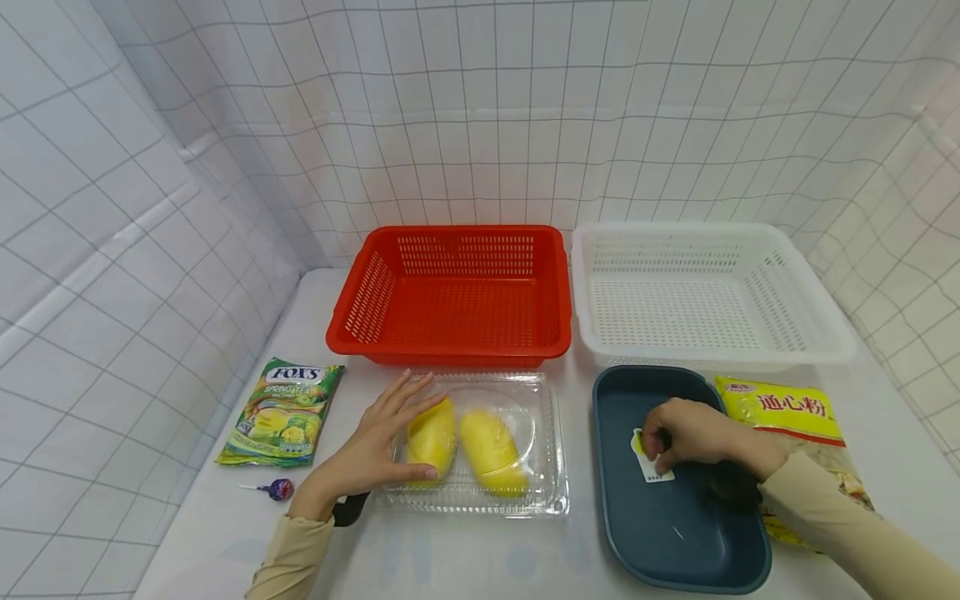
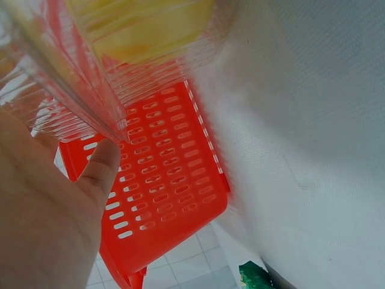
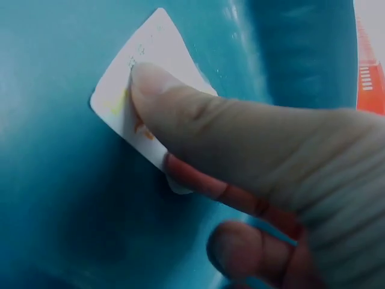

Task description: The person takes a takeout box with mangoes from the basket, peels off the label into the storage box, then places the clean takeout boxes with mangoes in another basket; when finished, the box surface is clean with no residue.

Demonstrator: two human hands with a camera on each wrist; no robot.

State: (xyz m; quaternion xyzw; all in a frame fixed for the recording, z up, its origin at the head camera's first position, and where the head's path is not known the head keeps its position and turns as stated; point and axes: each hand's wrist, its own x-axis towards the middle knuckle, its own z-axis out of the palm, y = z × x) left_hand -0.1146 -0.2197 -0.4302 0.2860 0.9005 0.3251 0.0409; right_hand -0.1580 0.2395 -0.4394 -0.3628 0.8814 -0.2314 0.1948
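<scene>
My left hand (image 1: 371, 454) lies at the left side of a clear plastic clamshell box (image 1: 546, 454) with two yellow oval fruits (image 1: 491, 450) inside. Its fingers stretch out straight over the box's left part, and the left wrist view has the thumb (image 2: 101, 165) right at the box's edge. Inside a blue-grey basin (image 1: 637, 533), my right hand (image 1: 693, 429) pinches a small white picture card (image 1: 657, 472). In the right wrist view the thumb presses the face of the card (image 3: 171, 51), and a finger goes behind it, partly hidden.
Behind the box stands a red basket (image 1: 450, 354); a white basket (image 1: 697, 354) stands beside it. A green candy bag (image 1: 281, 417) and a wrapped lollipop (image 1: 281, 489) lie on the left. A yellow pasta bag (image 1: 795, 408) lies along the basin's right side, under the right forearm.
</scene>
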